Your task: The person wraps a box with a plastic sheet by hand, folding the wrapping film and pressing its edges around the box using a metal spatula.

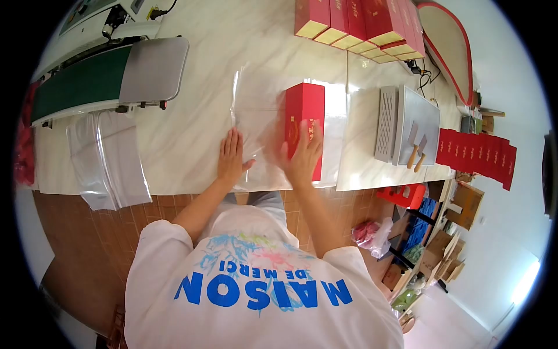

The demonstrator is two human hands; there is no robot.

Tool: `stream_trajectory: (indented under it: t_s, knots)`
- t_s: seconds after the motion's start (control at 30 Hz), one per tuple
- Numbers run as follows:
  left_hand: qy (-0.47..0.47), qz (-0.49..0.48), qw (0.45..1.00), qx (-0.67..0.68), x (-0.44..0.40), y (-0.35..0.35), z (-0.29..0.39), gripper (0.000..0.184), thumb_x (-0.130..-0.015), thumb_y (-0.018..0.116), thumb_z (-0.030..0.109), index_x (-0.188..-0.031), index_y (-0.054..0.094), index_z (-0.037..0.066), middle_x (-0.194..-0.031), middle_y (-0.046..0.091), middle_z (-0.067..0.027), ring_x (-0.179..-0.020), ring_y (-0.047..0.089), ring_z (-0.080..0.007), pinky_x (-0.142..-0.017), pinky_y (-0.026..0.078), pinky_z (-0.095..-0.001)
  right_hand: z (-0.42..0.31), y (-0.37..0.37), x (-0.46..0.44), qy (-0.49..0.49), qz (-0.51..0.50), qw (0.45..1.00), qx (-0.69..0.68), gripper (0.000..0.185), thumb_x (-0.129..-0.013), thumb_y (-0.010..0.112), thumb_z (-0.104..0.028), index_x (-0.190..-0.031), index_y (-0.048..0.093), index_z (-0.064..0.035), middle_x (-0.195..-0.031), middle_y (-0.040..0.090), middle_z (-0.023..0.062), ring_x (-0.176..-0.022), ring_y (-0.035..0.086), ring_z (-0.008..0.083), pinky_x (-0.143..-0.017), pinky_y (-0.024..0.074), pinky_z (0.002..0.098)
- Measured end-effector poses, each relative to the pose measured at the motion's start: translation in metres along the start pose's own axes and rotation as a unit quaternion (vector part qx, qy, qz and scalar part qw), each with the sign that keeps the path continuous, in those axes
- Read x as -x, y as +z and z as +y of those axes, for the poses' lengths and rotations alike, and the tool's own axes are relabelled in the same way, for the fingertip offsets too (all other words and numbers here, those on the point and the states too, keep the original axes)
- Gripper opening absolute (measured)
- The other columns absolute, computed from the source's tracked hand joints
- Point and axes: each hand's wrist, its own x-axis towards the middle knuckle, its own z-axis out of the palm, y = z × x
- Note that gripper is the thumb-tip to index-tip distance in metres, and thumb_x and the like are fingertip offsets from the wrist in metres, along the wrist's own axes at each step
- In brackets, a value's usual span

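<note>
A long red box [305, 99] with gold lettering lies on clear plastic film [261, 125] spread over the marbled table. My left hand [232, 157] lies flat on the left part of the film, fingers stretched out, thumb apart, holding nothing. On the near half of the box rests my right hand [303, 157], its fingers spread over the top face and its thumb toward the left side. Slight motion blur softens this hand, and its palm hides part of the box.
A conveyor machine [81, 81] stands at the left, with folded clear film [110, 157] hanging over the table edge. Several red boxes [354, 26] are stacked at the back. To the right sits a metal hot plate [415, 125] with two wooden-handled scrapers [415, 157].
</note>
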Motion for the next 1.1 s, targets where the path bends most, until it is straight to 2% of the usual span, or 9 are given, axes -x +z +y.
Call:
stream_trajectory:
  t_s: [0.17, 0.23, 0.37, 0.4, 0.47, 0.67, 0.83, 1.03, 1.1]
  knots:
    - [0.048, -0.022, 0.994, -0.093, -0.004, -0.013, 0.016, 0.071, -0.09, 0.063, 0.033, -0.151, 0.033, 0.013, -0.157, 0.022, -0.0212, -0.147, 0.021, -0.0331, -0.118, 0.021, -0.0503, -0.021, 0.026, 0.084, -0.044, -0.146, 0.979, -0.133, 0.075, -0.075, 0.072, -0.012, -0.143, 0.041, -0.0015, -0.147, 0.033, 0.0285, -0.136, 0.034, 0.0428, -0.11, 0.0312, 0.0524]
    - [0.07, -0.013, 0.993, -0.098, -0.008, -0.011, 0.021, 0.068, -0.09, 0.062, 0.028, -0.15, 0.035, 0.014, -0.156, 0.025, -0.0211, -0.145, 0.024, -0.0336, -0.118, 0.022, -0.0503, -0.021, 0.039, 0.112, 0.064, -0.254, 0.952, -0.157, 0.092, -0.073, 0.077, -0.016, -0.15, 0.028, -0.0031, -0.152, 0.026, 0.0285, -0.139, 0.029, 0.0432, -0.113, 0.0276, 0.0518]
    - [0.105, -0.033, 0.994, 0.018, -0.013, -0.004, 0.024, 0.068, -0.088, 0.063, 0.011, -0.15, 0.035, 0.012, -0.148, 0.035, -0.0226, -0.136, 0.037, -0.0346, -0.11, 0.035, -0.0465, -0.017, 0.041, 0.127, 0.043, -0.334, 0.939, -0.075, 0.12, -0.064, 0.086, -0.036, -0.155, 0.013, -0.0064, -0.156, 0.017, 0.0275, -0.143, 0.022, 0.0428, -0.116, 0.0209, 0.0549]
    - [0.116, -0.042, 0.992, 0.013, -0.013, -0.006, 0.028, 0.068, -0.088, 0.063, 0.011, -0.15, 0.035, 0.012, -0.148, 0.035, -0.0226, -0.136, 0.037, -0.0346, -0.11, 0.035, -0.0465, -0.016, 0.042, 0.128, 0.056, -0.326, 0.94, -0.079, 0.12, -0.064, 0.086, -0.036, -0.155, 0.013, -0.0064, -0.156, 0.017, 0.0275, -0.143, 0.022, 0.0428, -0.116, 0.0209, 0.0549]
    - [0.009, -0.01, 0.941, 0.338, -0.013, -0.011, 0.04, 0.077, -0.086, 0.064, 0.003, -0.152, 0.026, 0.011, -0.142, 0.04, -0.0211, -0.12, 0.051, -0.0292, -0.094, 0.048, -0.0392, -0.013, 0.045, 0.132, 0.046, -0.329, 0.941, -0.069, 0.126, -0.06, 0.087, -0.043, -0.155, 0.012, -0.0078, -0.157, 0.014, 0.0271, -0.144, 0.02, 0.0421, -0.116, 0.0185, 0.0565]
    - [-0.23, -0.008, 0.866, 0.443, -0.035, -0.047, 0.056, 0.083, -0.086, 0.063, 0.001, -0.149, 0.01, 0.013, -0.122, 0.054, -0.0142, -0.071, 0.059, -0.015, -0.06, 0.05, -0.0271, -0.018, 0.045, 0.134, 0.028, -0.285, 0.957, -0.044, 0.122, -0.062, 0.086, -0.042, -0.155, 0.014, -0.009, -0.155, 0.016, 0.0277, -0.144, 0.02, 0.0416, -0.118, 0.0159, 0.0565]
    - [-0.188, -0.043, 0.875, 0.444, -0.051, -0.064, 0.07, 0.078, -0.088, 0.061, 0.001, -0.148, 0.012, 0.014, -0.107, 0.058, -0.0106, -0.067, 0.059, -0.0132, -0.051, 0.047, -0.0239, -0.026, 0.036, 0.133, 0.024, -0.196, 0.976, -0.089, 0.117, -0.065, 0.083, -0.042, -0.153, 0.016, -0.0049, -0.153, 0.022, 0.0285, -0.142, 0.022, 0.0419, -0.118, 0.0163, 0.0558]
    - [-0.14, -0.076, 0.886, 0.435, -0.059, -0.075, 0.097, 0.076, -0.09, 0.059, 0.001, -0.148, 0.012, 0.017, -0.106, 0.055, -0.0087, -0.067, 0.058, -0.0106, -0.049, 0.046, -0.0237, -0.055, 0.001, 0.1, 0.157, -0.063, 0.954, -0.248, 0.113, -0.068, 0.082, -0.031, -0.151, 0.014, 0.0057, -0.147, 0.03, 0.0299, -0.135, 0.034, 0.0437, -0.108, 0.0336, 0.0514]
    - [-0.115, -0.076, 0.885, 0.445, -0.062, -0.074, 0.102, 0.075, -0.091, 0.059, 0.001, -0.148, 0.012, 0.017, -0.106, 0.055, -0.0088, -0.067, 0.059, -0.0108, -0.048, 0.047, -0.024, -0.059, -0.005, 0.086, 0.178, 0.025, 0.963, -0.202, 0.085, -0.073, 0.078, -0.019, -0.143, 0.033, 0.0028, -0.132, 0.047, 0.0258, -0.116, 0.053, 0.041, -0.091, 0.0472, 0.0461]
